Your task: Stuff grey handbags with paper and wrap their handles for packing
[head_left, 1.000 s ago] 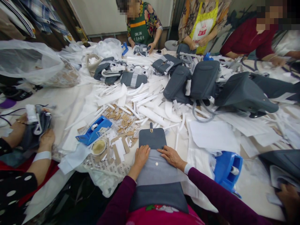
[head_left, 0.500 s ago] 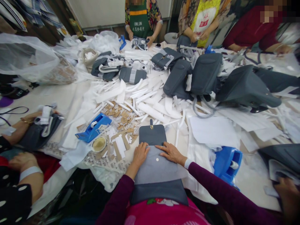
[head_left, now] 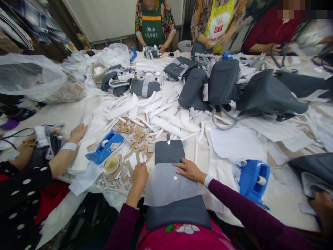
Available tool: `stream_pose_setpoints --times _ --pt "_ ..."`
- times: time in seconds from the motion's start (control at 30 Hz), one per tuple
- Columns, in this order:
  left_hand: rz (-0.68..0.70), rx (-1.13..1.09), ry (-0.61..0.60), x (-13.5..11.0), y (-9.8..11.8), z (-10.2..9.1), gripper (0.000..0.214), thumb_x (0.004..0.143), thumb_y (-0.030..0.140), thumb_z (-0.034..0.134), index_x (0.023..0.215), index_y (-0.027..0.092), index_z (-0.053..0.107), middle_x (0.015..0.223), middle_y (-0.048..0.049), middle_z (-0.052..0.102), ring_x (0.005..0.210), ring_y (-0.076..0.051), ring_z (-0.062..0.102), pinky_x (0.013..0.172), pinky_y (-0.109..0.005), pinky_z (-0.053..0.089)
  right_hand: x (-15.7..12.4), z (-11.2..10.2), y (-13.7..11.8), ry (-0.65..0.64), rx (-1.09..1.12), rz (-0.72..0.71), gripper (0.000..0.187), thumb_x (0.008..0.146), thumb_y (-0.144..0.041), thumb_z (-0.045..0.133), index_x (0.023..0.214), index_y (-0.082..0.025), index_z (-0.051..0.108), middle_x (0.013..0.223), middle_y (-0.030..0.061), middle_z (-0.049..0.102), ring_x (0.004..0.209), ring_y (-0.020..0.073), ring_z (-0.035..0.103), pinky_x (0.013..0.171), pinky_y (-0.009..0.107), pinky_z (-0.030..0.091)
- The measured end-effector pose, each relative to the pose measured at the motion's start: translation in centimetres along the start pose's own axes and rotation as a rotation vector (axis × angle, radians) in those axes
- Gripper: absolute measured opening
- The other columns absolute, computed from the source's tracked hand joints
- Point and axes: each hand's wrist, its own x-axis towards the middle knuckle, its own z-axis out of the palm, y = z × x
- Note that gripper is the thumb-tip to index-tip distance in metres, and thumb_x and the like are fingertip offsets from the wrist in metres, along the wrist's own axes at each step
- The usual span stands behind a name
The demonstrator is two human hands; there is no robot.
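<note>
A slate-grey leather handbag (head_left: 169, 152) lies flat in front of me, with a gold clasp at its far end. A sheet of white tissue paper (head_left: 166, 184) covers its middle, and more grey leather (head_left: 178, 211) shows nearer me. My right hand (head_left: 191, 171) rests flat on the tissue with its fingers spread. My left hand (head_left: 139, 175) is off the bag, down among white and tan paper strips (head_left: 132, 159) at the bag's left. Whether those fingers pinch a strip is hidden.
A blue tape dispenser (head_left: 105, 147) and a small round dish (head_left: 111, 165) stand left of the bag, a second dispenser (head_left: 255, 181) right. Several grey handbags (head_left: 223, 81) and white strips cover the table. A co-worker's hand (head_left: 78, 133) reaches in at left.
My left hand has moved off the tissue, leftward onto the paper strips. My right hand stays on the tissue. The co-worker's hand at left has lifted from the grey bag and stretched toward the table's middle.
</note>
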Motion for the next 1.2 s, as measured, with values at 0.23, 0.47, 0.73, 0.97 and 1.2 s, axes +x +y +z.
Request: stream_pose_setpoints --times 0.23,0.47,0.73,0.97,1.2 --pt "0.456 -0.051 0.117 -1.3 7.7 3.4 0.046 0.091 0.014 0.032 0.134 0.018 0.047 0.138 -0.0094 0.052 0.127 -0.025 0.045 0.105 -0.047 0.032 0.0 -0.5 0.1 0.028 -0.046 -0.020 0.058 0.086 -0.069 0.035 0.136 -0.041 0.045 0.102 0.0054 0.052 0.088 0.0194 0.054 0.080 0.033 0.042" --pt "0.623 0.015 0.270 -1.1 7.5 9.3 0.050 0.093 0.025 0.032 0.142 0.015 0.037 0.145 -0.0099 0.043 0.133 -0.025 0.040 0.110 -0.052 0.023 0.1 -0.8 0.2 0.037 -0.103 0.018 0.060 0.084 -0.070 0.039 0.137 -0.042 0.042 0.106 0.0065 0.052 0.093 0.0229 0.054 0.081 0.038 0.044" --pt "0.638 0.068 0.208 -2.1 8.1 7.6 0.052 0.093 0.041 0.038 0.143 0.027 0.034 0.149 -0.0078 0.038 0.136 -0.027 0.036 0.109 -0.054 0.024 -7.4 -0.2 -3.7 0.068 0.032 0.448 0.064 0.087 -0.055 0.050 0.145 -0.039 0.029 0.148 0.0137 0.029 0.127 0.0401 0.035 0.097 0.059 0.034" --pt "0.630 0.066 0.161 -3.0 8.4 6.7 0.063 0.089 0.053 0.045 0.145 0.028 0.030 0.151 -0.0085 0.033 0.138 -0.028 0.030 0.111 -0.054 0.019 -17.1 1.1 -6.5 0.154 0.510 0.432 0.055 0.095 -0.041 0.039 0.146 -0.022 0.032 0.137 0.0132 0.049 0.124 0.0243 0.047 0.106 0.040 0.035" --pt "0.625 0.094 0.156 -3.3 8.6 6.4 0.062 0.089 0.053 0.044 0.144 0.028 0.031 0.151 -0.0073 0.034 0.139 -0.027 0.030 0.110 -0.053 0.021 -18.1 0.6 -7.4 0.436 0.372 0.603 0.042 0.087 -0.020 0.045 0.129 -0.019 0.053 0.131 0.0143 0.053 0.121 0.0264 0.050 0.101 0.044 0.043"
